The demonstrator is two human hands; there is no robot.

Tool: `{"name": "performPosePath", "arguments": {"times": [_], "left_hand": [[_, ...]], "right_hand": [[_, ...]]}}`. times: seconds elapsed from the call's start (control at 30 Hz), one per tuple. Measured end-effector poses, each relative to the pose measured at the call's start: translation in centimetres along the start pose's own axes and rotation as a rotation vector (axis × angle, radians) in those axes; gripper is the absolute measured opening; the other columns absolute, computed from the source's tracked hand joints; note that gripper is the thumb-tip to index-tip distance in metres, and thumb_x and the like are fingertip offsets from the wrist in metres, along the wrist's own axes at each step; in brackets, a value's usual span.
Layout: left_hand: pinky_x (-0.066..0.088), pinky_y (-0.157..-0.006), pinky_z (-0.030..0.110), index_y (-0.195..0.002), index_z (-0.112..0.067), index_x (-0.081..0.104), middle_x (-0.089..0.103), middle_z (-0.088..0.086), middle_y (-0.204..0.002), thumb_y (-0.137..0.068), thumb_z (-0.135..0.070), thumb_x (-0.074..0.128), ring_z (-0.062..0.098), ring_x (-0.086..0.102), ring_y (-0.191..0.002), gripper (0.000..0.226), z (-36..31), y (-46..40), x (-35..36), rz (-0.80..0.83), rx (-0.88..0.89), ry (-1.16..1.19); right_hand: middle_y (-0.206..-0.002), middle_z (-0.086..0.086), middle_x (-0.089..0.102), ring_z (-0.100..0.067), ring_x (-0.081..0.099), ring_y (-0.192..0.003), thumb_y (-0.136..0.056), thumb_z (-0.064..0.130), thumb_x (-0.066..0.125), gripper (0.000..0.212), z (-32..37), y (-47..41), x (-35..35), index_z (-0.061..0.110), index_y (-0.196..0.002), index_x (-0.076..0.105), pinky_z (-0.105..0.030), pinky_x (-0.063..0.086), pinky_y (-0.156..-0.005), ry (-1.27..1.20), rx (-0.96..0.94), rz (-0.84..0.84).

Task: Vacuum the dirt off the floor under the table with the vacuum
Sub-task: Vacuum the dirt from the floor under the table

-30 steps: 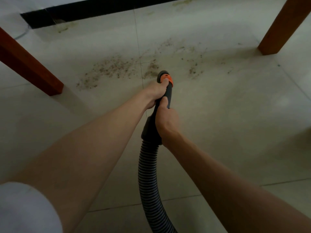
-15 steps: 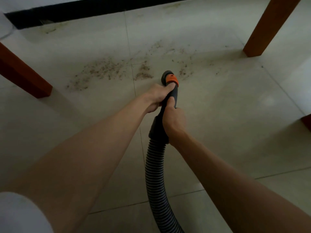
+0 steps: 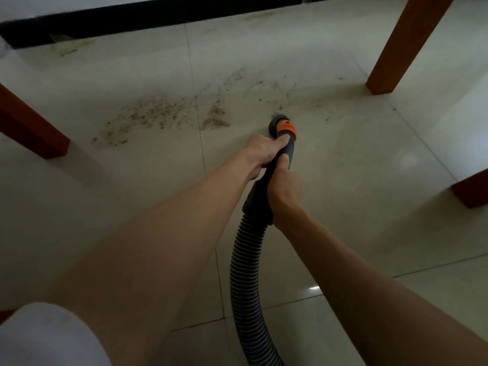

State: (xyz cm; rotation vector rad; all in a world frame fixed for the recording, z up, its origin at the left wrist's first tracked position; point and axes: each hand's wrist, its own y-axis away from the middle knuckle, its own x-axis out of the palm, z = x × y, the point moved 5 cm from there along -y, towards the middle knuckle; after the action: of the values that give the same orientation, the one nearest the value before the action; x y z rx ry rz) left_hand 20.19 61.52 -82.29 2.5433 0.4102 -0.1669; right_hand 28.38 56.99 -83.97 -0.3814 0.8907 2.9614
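This was a room in a home, seen from low down beneath a table. The floor was laid with large glossy pale ceramic tiles [image 3: 343, 180] with thin grout lines, and a black skirting strip [image 3: 158, 17] ran along the foot of a white wall. Square reddish-brown wooden table legs [image 3: 401, 46] stood on the tiles, and brown crumbly dirt [image 3: 158, 114] lay scattered between them.

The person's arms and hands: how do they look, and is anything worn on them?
Both forearms are bare down to the wrists. The left hand and the right hand wear no gloves, and no rings, watch or bracelet can be seen. A white short sleeve covers the left upper arm at the bottom left corner. The right upper arm is out of view.
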Motion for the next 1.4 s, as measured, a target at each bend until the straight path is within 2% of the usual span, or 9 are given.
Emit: {"name": "performPosePath", "arguments": {"times": [0.13, 0.37, 0.53, 0.63, 0.83, 0.97, 1.07, 1.23, 1.4], "left_hand": [[0.049, -0.088, 0.034, -0.114, 0.007, 0.060, 0.062, 0.018, -0.116, -0.091, -0.023, 0.061, 0.029, 0.060, -0.108, 0.038, -0.3, 0.1, 0.4, -0.017, 0.008, 0.015], [0.047, -0.082, 0.031, -0.116, 0.004, 0.060, 0.062, 0.015, -0.118, -0.092, -0.025, 0.059, 0.027, 0.059, -0.109, 0.038, -0.6, 0.6, 0.8, -0.008, 0.018, -0.055], [0.046, -0.094, 0.038, -0.115, 0.003, 0.060, 0.062, 0.015, -0.118, -0.091, -0.028, 0.060, 0.029, 0.058, -0.110, 0.039, 0.0, 1.1, 0.1, 0.020, 0.021, -0.088], [0.047, -0.097, 0.040, -0.115, 0.003, 0.060, 0.062, 0.015, -0.118, -0.091, -0.028, 0.059, 0.029, 0.059, -0.108, 0.039, 0.8, 1.7, -0.5, 0.041, -0.004, -0.097], [0.046, -0.059, 0.024, -0.090, -0.003, 0.059, 0.059, 0.008, -0.087, -0.094, -0.027, 0.053, 0.019, 0.058, -0.076, 0.026, 2.5, 4.3, -0.4, 0.124, -0.050, -0.031], [0.043, -0.057, 0.025, -0.111, 0.001, 0.058, 0.058, 0.007, -0.088, -0.094, -0.031, 0.053, 0.015, 0.054, -0.069, 0.036, 2.8, 6.1, 0.2, 0.138, -0.048, 0.051], [0.043, -0.056, 0.026, -0.093, -0.002, 0.059, 0.057, 0.005, -0.076, -0.094, -0.031, 0.054, 0.016, 0.054, -0.065, 0.030, 3.2, 7.3, 0.2, 0.132, -0.053, 0.055], [0.044, -0.048, 0.018, -0.091, -0.006, 0.056, 0.057, 0.005, -0.073, -0.092, -0.028, 0.053, 0.017, 0.056, -0.065, 0.022, 5.6, 9.3, -1.7, 0.101, -0.103, 0.101], [0.049, -0.056, 0.021, -0.087, -0.014, 0.057, 0.061, 0.002, -0.083, -0.095, -0.035, 0.049, 0.013, 0.058, -0.071, 0.024, 10.0, 11.8, -3.2, 0.136, -0.166, 0.060]], "right_hand": [[-0.100, -0.012, 0.059, -0.025, 0.057, -0.086, -0.100, 0.049, 0.027, 0.057, 0.1, -0.4, -0.5, 0.003, -0.114, 0.057, -0.032, 0.041, -0.070, -0.011, -0.001, -0.002], [-0.099, -0.011, 0.059, -0.026, 0.058, -0.086, -0.099, 0.050, 0.027, 0.055, 0.2, -0.5, -0.9, 0.003, -0.109, 0.056, -0.032, 0.043, -0.071, -0.006, 0.013, -0.002], [-0.096, -0.012, 0.061, -0.024, 0.059, -0.080, -0.099, 0.050, 0.026, 0.056, -0.1, 0.2, -0.8, 0.003, -0.108, 0.056, -0.030, 0.043, -0.062, 0.042, -0.031, 0.037], [-0.094, -0.013, 0.062, -0.026, 0.062, -0.082, -0.099, 0.049, 0.027, 0.052, -0.7, 1.3, -0.5, 0.005, -0.099, 0.055, -0.035, 0.050, -0.070, 0.057, -0.062, 0.055], [-0.086, -0.007, 0.057, -0.022, 0.058, -0.077, -0.100, 0.049, 0.023, 0.052, -2.0, 4.2, -1.0, 0.006, -0.104, 0.052, -0.031, 0.046, -0.065, 0.090, -0.038, 0.068], [-0.110, -0.017, 0.063, -0.033, 0.062, -0.099, -0.098, 0.052, 0.025, 0.062, -2.1, 4.7, -1.6, 0.002, -0.117, 0.057, -0.044, 0.051, -0.090, 0.058, 0.008, 0.063], [-0.114, -0.020, 0.063, -0.035, 0.062, -0.101, -0.098, 0.052, 0.027, 0.064, -2.5, 5.7, -1.6, 0.000, -0.119, 0.057, -0.046, 0.050, -0.092, 0.034, 0.015, 0.069], [-0.110, -0.018, 0.064, -0.033, 0.063, -0.098, -0.099, 0.051, 0.027, 0.063, -4.2, 9.3, -1.2, -0.001, -0.117, 0.057, -0.044, 0.052, -0.088, 0.056, 0.002, 0.123], [-0.081, -0.006, 0.062, -0.021, 0.061, -0.072, -0.099, 0.050, 0.031, 0.047, -8.2, 13.1, -2.1, 0.013, -0.082, 0.054, -0.032, 0.050, -0.064, 0.182, -0.044, 0.237]]}}
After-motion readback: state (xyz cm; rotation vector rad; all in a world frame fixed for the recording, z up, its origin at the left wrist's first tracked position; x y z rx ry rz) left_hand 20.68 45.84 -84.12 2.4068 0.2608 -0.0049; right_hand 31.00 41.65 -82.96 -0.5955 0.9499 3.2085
